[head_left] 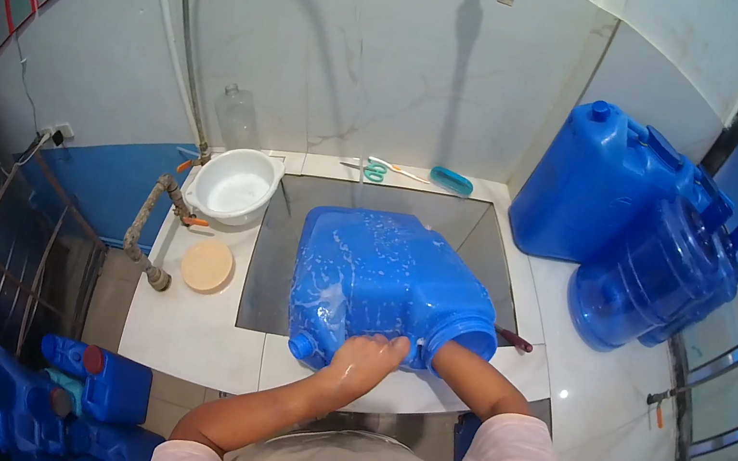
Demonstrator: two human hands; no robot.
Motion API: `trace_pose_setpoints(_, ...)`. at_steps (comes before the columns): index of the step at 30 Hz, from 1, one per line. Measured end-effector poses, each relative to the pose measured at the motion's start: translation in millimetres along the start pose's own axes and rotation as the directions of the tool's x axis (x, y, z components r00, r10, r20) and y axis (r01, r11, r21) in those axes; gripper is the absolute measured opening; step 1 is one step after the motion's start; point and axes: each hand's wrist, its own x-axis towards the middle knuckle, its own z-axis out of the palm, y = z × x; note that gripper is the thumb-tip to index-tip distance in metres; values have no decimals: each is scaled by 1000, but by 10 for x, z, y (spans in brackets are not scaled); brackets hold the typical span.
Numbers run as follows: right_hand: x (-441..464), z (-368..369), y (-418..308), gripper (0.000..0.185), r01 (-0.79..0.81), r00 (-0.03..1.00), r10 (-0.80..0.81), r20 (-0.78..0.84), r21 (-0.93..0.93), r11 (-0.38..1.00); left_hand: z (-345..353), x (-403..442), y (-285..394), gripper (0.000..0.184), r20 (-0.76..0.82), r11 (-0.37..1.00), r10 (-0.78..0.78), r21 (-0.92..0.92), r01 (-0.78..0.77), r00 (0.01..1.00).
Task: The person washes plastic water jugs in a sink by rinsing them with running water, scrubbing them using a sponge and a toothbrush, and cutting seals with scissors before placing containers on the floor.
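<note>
Blue container (371, 275) lies on its side over the rectangular sink (270, 263), its near edge overlapping the front rim of the white-tiled counter (177, 330). White suds and droplets coat its upper surface. A small blue cap (301, 347) sits at its near left corner; the wide round mouth faces the near right. The left hand (370, 358) is closed around the near edge of the container, beside the mouth, with wet skin at the wrist. The right forearm (485, 384) enters the mouth; the right hand is hidden inside, so its grip cannot be determined. To the left of the sink, a white basin (235, 217) stands behind a round tan disc (207, 266). Along the rear ledge, from left to right, are green-handled scissors (377, 171), an orange-and-white toothbrush (403, 172) and a teal oval object (451, 181). On the right side of the counter, a tall blue jug (572, 186) stands upright behind a translucent blue bottle (640, 276). Further blue jugs (115, 390) are grouped at the lower left, below counter level.
</note>
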Motion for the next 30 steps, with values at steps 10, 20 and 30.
trace_pose_setpoints(10,-275,-500,-347,28,-53,998,55,11,-93,994,-49,127,-143,7,89,998,-23,68,17,996)
trace_pose_setpoints(20,-694,-114,-1005,26,-64,919,394,12,-982,180,-96,316,-350,19,123,992,-53,118,38,991)
trace_pose_setpoints(30,573,1182,-1455,17,496,865,-201,459,-843,207,-26,504,-1448,40,-12,905,-423,-49,422,906)
